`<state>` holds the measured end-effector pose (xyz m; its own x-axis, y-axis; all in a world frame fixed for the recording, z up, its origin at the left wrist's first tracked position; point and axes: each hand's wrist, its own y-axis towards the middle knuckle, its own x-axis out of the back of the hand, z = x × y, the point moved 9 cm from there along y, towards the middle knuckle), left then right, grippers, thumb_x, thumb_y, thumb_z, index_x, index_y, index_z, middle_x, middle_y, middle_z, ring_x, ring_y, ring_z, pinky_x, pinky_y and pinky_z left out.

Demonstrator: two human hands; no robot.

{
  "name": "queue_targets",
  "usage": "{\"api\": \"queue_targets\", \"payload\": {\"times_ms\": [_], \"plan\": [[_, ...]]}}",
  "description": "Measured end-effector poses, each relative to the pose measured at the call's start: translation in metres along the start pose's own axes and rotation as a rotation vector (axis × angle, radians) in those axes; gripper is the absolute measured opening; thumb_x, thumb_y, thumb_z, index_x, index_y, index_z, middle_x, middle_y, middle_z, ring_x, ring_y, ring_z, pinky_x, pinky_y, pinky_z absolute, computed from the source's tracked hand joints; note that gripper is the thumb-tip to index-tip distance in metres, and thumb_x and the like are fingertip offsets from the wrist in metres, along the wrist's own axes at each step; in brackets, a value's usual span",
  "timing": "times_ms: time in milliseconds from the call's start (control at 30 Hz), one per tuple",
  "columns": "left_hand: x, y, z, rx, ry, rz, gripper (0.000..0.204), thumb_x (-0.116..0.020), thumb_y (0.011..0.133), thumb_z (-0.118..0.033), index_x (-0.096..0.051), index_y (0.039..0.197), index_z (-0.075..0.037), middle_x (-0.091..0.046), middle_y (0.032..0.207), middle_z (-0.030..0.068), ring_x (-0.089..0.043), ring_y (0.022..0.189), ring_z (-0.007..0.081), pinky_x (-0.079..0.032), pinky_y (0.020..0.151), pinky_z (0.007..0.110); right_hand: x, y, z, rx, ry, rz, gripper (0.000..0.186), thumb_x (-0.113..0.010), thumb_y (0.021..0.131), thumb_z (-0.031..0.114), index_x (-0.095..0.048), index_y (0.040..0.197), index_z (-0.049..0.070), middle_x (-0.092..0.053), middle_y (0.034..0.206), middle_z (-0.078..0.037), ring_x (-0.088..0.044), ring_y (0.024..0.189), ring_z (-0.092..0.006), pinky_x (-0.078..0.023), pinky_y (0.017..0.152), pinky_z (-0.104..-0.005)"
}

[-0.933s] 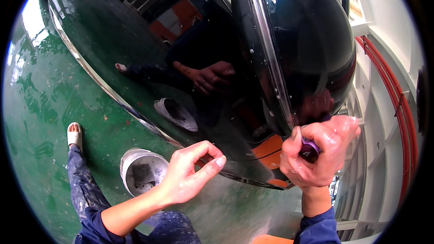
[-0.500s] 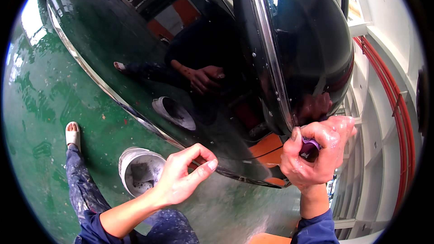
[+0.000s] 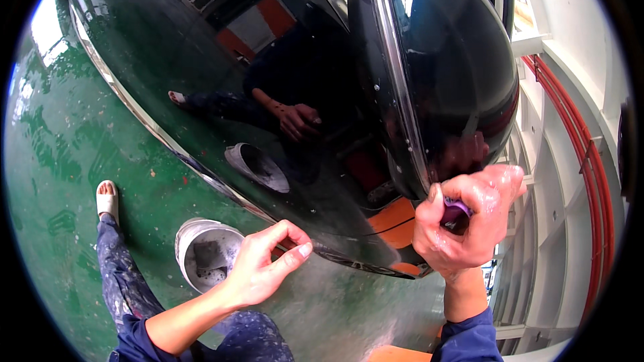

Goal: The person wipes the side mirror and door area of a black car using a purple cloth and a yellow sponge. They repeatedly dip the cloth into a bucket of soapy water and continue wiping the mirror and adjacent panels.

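Observation:
A glossy black car side mirror point(image 3: 456, 60) with a chrome strip point(image 3: 397, 60) fills the upper right, beside the car's black body panel point(image 3: 201, 80). At the mirror's lower end is my right hand point(image 3: 466, 224), wet and whitish on the back. Its fingers are curled round a thin purple piece point(image 3: 458, 208) pressed at the chrome strip's end; most of that piece is hidden. Below the panel's chrome trim hovers my left hand point(image 3: 268, 263). Its thumb and forefinger are apart, the other fingers loosely bent, with nothing visible in them.
A whitish bucket point(image 3: 209, 249) holding greyish liquid stands on the wet green floor point(image 3: 60, 154), left of my left forearm. My sandalled foot point(image 3: 107, 200) is at the left. An orange surface point(image 3: 396, 354) shows at the bottom edge. Red pipes point(image 3: 582, 154) run along the white wall.
Both hands have shifted slightly left. My right hand has also risen a little along the mirror's lower end, still gripping the purple piece.

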<state>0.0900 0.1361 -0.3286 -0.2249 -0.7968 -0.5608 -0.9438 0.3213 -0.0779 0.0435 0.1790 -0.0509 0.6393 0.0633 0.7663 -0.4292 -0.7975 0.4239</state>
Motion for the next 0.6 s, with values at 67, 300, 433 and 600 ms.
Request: {"api": "queue_targets", "payload": {"times_ms": [67, 300, 433, 600], "plan": [[0.001, -0.001, -0.001, -0.004, 0.028, 0.009, 0.026, -0.069, 0.103, -0.028, -0.068, 0.109, -0.002, -0.074, 0.102, 0.0058, -0.068, 0.094, 0.0128, -0.054, 0.083, 0.029, -0.001, 0.002, 0.004, 0.000, 0.017, -0.014, 0.034, -0.078, 0.067, 0.005, -0.063, 0.096, 0.016, -0.051, 0.082, -0.001, -0.050, 0.080, -0.0248, -0.033, 0.082, -0.0414], [0.004, -0.005, 0.000, 0.034, 0.001, 0.002, 0.027, -0.070, 0.103, -0.028, -0.068, 0.110, -0.002, -0.073, 0.101, 0.0050, -0.067, 0.094, 0.0121, -0.053, 0.085, 0.030, -0.003, -0.002, 0.000, -0.003, 0.028, 0.030, 0.030, -0.068, 0.070, -0.005, -0.058, 0.095, 0.009, -0.055, 0.084, -0.005, -0.048, 0.081, -0.0273, -0.038, 0.083, -0.0424], [-0.001, -0.007, 0.000, 0.034, 0.012, 0.021, 0.027, -0.070, 0.103, -0.028, -0.069, 0.110, -0.002, -0.072, 0.100, 0.0046, -0.066, 0.093, 0.0112, -0.053, 0.084, 0.029, -0.001, -0.006, -0.004, -0.040, 0.043, -0.007, 0.027, -0.079, 0.074, 0.006, -0.064, 0.094, 0.015, -0.054, 0.083, -0.002, -0.049, 0.083, -0.0251, -0.033, 0.083, -0.0419], [-0.003, -0.007, 0.004, 0.051, 0.014, 0.022, 0.026, -0.071, 0.103, -0.026, -0.068, 0.109, -0.002, -0.071, 0.097, 0.0041, -0.064, 0.089, 0.0110, -0.053, 0.082, 0.030, -0.004, 0.004, 0.004, -0.029, 0.053, 0.034, 0.022, -0.074, 0.085, -0.002, -0.059, 0.099, 0.007, -0.058, 0.084, -0.007, -0.049, 0.082, -0.0272, -0.041, 0.080, -0.0402]]}}
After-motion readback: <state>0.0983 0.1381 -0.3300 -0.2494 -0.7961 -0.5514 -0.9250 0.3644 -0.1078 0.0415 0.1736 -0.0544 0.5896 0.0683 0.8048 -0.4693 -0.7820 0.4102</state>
